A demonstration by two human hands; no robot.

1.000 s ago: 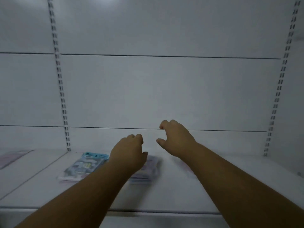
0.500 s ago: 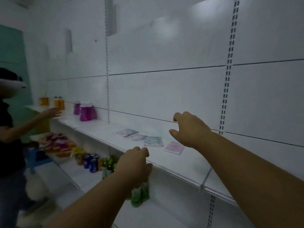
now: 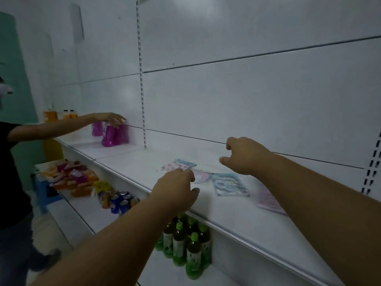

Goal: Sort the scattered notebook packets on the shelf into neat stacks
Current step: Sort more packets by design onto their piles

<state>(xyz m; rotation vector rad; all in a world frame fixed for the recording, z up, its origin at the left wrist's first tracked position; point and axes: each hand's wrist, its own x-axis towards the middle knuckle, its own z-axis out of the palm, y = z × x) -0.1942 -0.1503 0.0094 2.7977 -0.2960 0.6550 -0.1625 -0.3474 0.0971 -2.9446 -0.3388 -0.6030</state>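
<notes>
- Head view: notebook packets [image 3: 229, 184] lie scattered on the shelf [image 3: 237, 215].
- My left hand [image 3: 175, 188] hovers near their left end, grip loosely curled, empty; right hand [image 3: 244, 155] above them, same.
- Reach step; next, gather packets together.

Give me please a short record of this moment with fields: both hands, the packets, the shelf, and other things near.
left hand: loosely curled, holds nothing, over the shelf's front part
right hand: loosely curled, holds nothing, above the packets
notebook packets: four visible, scattered flat; blue packet, pink packet, far packet, one partly hidden behind the left hand
shelf: white
below: green bottles, cans
other person's hand: over magenta bottles
</notes>
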